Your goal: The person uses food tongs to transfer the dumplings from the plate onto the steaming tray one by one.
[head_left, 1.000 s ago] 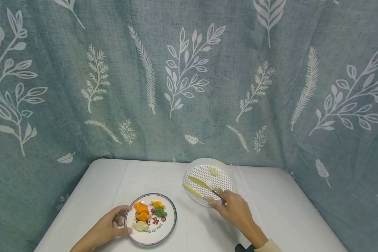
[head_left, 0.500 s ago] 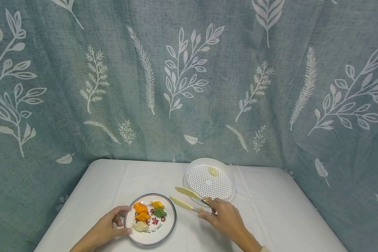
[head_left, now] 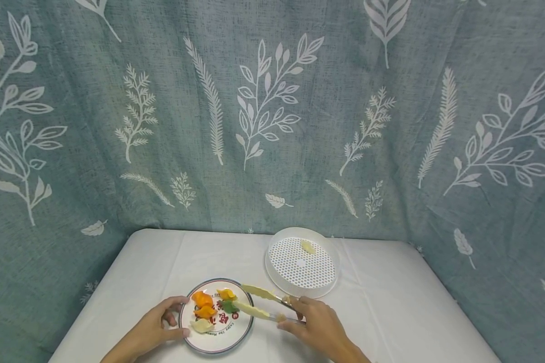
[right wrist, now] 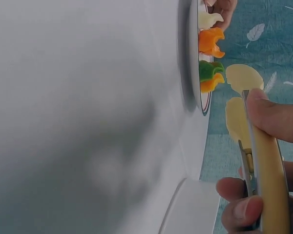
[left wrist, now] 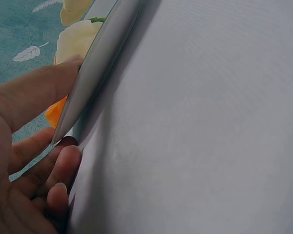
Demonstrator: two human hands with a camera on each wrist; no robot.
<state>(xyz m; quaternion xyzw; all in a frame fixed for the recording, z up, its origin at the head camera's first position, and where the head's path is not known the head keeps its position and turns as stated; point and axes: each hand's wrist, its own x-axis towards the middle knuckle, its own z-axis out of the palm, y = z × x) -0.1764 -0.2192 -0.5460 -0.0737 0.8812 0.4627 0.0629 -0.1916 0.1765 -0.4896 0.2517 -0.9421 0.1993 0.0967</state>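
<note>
A round plate (head_left: 242, 330) near the table's front holds several dumplings: orange ones (head_left: 203, 299), a green one (head_left: 229, 305) and a pale one (head_left: 202, 326). My left hand (head_left: 156, 327) grips the plate's left rim (left wrist: 95, 58), thumb on top. My right hand (head_left: 315, 325) holds yellow tongs (head_left: 259, 301) with their tips apart over the plate's right side, close to the green dumpling; the right wrist view shows the tongs (right wrist: 256, 146) empty. A white perforated steamer tray (head_left: 277, 277) behind holds one pale dumpling (head_left: 308, 246).
The white table (head_left: 390, 307) stands against a grey-green curtain with leaf prints (head_left: 272, 111), which wraps round the back and both sides. The table's right half and far left part are bare cloth.
My right hand has carried the empty tongs leftward from the steamer tray to over the plate. The left hand and the plate have stayed put.
</note>
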